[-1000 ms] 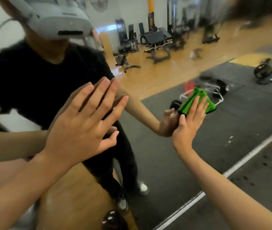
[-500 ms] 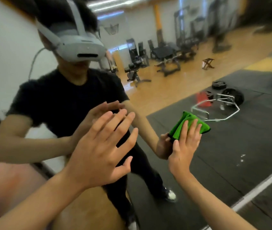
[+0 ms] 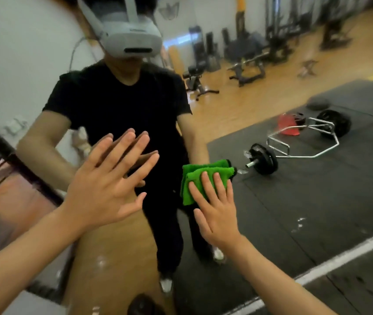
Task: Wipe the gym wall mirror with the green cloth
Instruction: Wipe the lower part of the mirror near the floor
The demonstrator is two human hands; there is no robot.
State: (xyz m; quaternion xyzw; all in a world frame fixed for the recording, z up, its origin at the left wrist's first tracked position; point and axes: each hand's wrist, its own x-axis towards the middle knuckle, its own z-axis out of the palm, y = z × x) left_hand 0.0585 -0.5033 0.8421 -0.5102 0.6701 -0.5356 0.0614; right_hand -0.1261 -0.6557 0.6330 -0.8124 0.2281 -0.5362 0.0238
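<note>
right hand [image 3: 217,214] is flat on the cloth [image 3: 194,178], fingers [image 3: 206,185] straight and close together, pinning it to the mirror [image 3: 294,223] rather than gripping it. I'd guess that's so the whole pad of fabric presses on the glass as it slides. The cloth is folded thick and pokes out above and left of those fingers

Left of the cloth, the left hand [image 3: 108,185] is spread wide and holds nothing. It looks planted on the glass, probably as a brace for the push

Some white specks [image 3: 299,221] sit below and right of the cloth, can't tell if they're on the glass or the reflected floor

Farther off it's all reflection: up and right of the cloth a hex bar [image 3: 294,151] with plates lies on a black mat [image 3: 317,189], benches [image 3: 247,71] beyond that. Containers, none that I can see
</note>
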